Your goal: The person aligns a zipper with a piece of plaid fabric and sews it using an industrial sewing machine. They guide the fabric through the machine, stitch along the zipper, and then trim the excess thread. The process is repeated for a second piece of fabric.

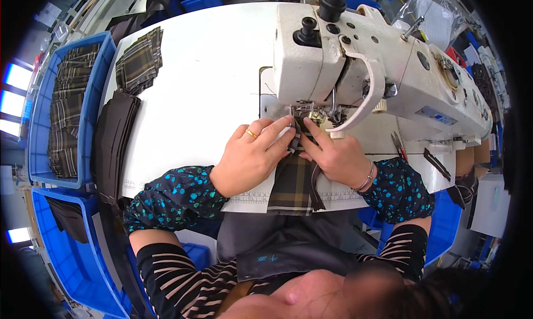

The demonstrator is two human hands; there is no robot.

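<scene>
A brown and black plaid fabric piece (291, 181) lies at the sewing machine's presser foot (302, 109), its lower end reaching over the table's front edge. My left hand (250, 155), with a ring on one finger, grips the fabric's left side close to the foot, fingers bent together. From the other side my right hand (341, 161) holds the fabric, its index finger stretched toward the foot and its thumb near the left one. A dark fabric strip (317, 192) hangs down along the plaid piece beneath my right hand. The stitching point is partly hidden by fingers and machine parts.
The white sewing machine (302, 69) fills the table's right side. At left lie plaid pieces (139, 61) and a dark fabric stack (115, 144), beside a blue bin (102, 58) of plaid pieces. Snips (398, 147) and a dark scrap (437, 163) lie at right.
</scene>
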